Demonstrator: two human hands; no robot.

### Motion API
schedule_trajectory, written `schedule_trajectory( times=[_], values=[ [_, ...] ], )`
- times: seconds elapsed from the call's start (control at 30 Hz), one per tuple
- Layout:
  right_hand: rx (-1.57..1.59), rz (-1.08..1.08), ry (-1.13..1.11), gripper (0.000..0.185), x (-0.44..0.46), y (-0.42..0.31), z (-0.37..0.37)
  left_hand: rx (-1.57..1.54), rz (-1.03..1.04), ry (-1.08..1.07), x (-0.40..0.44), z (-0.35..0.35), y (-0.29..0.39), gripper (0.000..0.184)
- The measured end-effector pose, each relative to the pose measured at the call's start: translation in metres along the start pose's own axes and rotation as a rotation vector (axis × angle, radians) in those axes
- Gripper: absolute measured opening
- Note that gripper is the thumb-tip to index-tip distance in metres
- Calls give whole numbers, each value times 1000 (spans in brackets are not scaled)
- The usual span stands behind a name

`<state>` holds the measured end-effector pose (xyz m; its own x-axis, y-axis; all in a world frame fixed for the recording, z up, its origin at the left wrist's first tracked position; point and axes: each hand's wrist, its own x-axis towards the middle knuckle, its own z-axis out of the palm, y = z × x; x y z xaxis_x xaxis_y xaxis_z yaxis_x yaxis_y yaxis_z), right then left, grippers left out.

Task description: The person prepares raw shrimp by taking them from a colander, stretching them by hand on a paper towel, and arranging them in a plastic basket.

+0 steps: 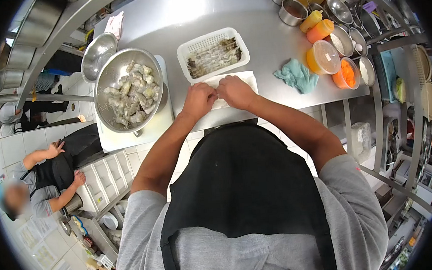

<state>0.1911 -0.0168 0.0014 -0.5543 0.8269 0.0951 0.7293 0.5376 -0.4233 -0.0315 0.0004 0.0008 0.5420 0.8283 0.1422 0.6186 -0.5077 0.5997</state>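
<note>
My left hand (199,101) and my right hand (237,91) are close together over a white tray (250,79) at the table's near edge. Both have fingers bent and pinched. A small pale bit shows between them, but what they hold is mostly hidden. Just beyond sits a white perforated basket (184,50) with greyish raw shrimp (215,57) laid in rows. To the left, a steel colander (104,75) holds a heap of raw shrimp (133,96); it rests on a white cutting board (111,140).
A metal bowl (97,50) stands behind the colander. On the right of the steel table (265,43) lie a teal cloth (296,75), a lidded orange tub (323,57), squeeze bottles (320,31) and several bowls. At left, another person (43,180) stands beside a white divided container (107,181).
</note>
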Motion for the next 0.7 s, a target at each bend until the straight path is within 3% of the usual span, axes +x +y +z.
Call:
schedule_trajectory(
  times=[0.07, 0.37, 0.7],
  values=[
    [11, 12, 56, 12, -2, -4, -2, 11, 31, 122, -7, -5, 6, 7],
    [-11, 105, 53, 14, 9, -32, 11, 93, -48, 110, -24, -2, -5, 6],
    [-112, 143, -11, 15, 16, -42, 10, 306, -130, -78, -9, -4, 6, 5]
  ],
)
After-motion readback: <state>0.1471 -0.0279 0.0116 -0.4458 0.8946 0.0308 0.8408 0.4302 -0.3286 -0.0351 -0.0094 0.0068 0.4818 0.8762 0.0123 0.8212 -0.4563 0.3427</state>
